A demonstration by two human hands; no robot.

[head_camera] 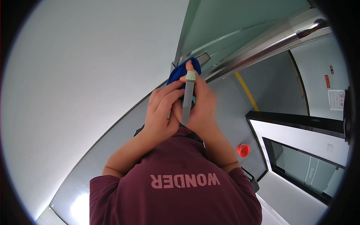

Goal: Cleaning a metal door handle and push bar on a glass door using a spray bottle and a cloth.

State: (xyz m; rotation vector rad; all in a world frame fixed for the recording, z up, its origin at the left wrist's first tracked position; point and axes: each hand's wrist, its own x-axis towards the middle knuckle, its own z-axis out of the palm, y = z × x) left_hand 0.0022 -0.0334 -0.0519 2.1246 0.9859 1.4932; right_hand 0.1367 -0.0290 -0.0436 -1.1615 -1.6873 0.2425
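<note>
In front of my chest, both hands are close together. My right hand (204,104) holds a blue cloth (177,73), one fingertip lying over its upper part. Between the hands runs a grey bar-shaped tool (188,102) with a pale green ribbed end (190,76); which hand bears it is unclear. Fingers of my left hand (161,111) reach the cloth's lower edge, but their grip is hidden. Behind the bar shows a small teal and black part. The cloth lies against a metal fitting (204,58) at the corner of a glass panel (219,25).
A pale wall (84,56) rises at left. A thick polished metal tube (270,47) crosses the upper right. On the grey floor (225,112) stands a red bucket (243,150), right of my body. Farther right is a black-framed glass door or window (303,166).
</note>
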